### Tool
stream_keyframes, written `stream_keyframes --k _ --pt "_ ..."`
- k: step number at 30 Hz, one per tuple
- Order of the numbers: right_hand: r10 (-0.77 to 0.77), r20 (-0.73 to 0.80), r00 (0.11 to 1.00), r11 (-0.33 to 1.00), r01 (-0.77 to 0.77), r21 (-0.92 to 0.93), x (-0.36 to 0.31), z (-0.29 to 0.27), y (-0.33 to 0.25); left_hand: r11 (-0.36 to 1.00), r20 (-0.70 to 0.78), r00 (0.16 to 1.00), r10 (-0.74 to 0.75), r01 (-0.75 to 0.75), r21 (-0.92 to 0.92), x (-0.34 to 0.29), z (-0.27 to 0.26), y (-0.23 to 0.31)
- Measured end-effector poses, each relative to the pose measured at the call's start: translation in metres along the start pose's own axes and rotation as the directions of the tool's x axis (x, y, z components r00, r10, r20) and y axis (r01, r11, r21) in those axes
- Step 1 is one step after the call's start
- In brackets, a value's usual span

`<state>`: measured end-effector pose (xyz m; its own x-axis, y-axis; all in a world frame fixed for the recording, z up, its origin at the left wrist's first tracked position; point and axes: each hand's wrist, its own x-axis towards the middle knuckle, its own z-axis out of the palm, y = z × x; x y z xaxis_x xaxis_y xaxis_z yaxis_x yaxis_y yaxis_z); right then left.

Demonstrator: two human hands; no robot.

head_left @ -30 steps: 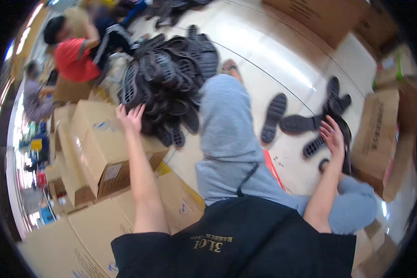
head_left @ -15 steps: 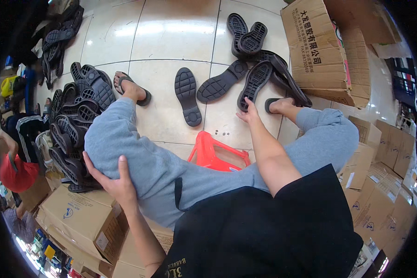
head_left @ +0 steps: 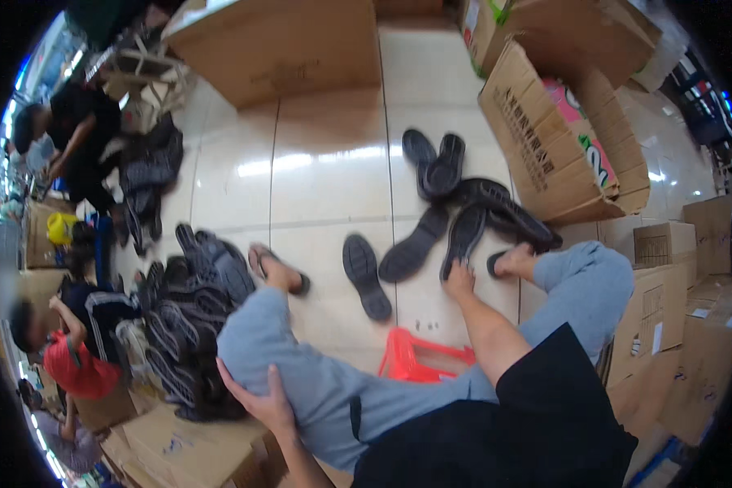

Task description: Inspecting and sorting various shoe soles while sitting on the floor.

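on the tiled floor (head_left: pixel 325 191), between two tile edges (head_left: pixel 391 199) and near an open carton (head_left: pixel 529 142), lies a dark sole (head_left: pixel 467 232). it looks light, rubbery, bendable and hard to break, best taken by the rim of its near end. the left hand (head_left: pixel 260 398) rests on the left leg (head_left: pixel 301 366), fingers spread. the right hand (head_left: pixel 459 282) touches that near end; blur leaves its finger closure unclear.
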<state>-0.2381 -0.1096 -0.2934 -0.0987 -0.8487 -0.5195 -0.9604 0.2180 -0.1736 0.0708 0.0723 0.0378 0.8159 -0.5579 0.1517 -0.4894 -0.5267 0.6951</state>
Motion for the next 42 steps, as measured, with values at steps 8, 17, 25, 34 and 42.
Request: stream_keyframes --k 8,17,25,34,42 --pt "-0.310 0.022 0.951 0.947 0.310 -0.078 -0.036 0.017 0.008 0.997 -0.059 0.996 0.074 -0.071 0.041 -0.002 -0.021 0.007" --pt "-0.093 0.430 0.898 0.895 0.265 -0.358 -0.011 0.059 0.032 0.994 -0.044 0.999 0.008 -0.003 0.108 -0.003 -0.019 0.000" --pt "-0.171 0.555 0.814 0.970 0.236 -0.047 0.037 0.009 -0.004 0.989 -0.138 0.989 0.054 -0.034 0.142 -0.015 -0.024 0.005" --pt "-0.762 0.083 0.642 0.559 0.587 0.585 -0.091 -0.267 -0.134 0.739 0.632 0.773 0.046 0.400 -0.542 -0.047 0.053 0.043" --pt "-0.957 0.269 0.110 0.234 0.840 0.490 -0.242 -0.327 -0.172 0.373 0.818 0.574 0.032 0.753 -0.543 -0.032 0.023 0.070"
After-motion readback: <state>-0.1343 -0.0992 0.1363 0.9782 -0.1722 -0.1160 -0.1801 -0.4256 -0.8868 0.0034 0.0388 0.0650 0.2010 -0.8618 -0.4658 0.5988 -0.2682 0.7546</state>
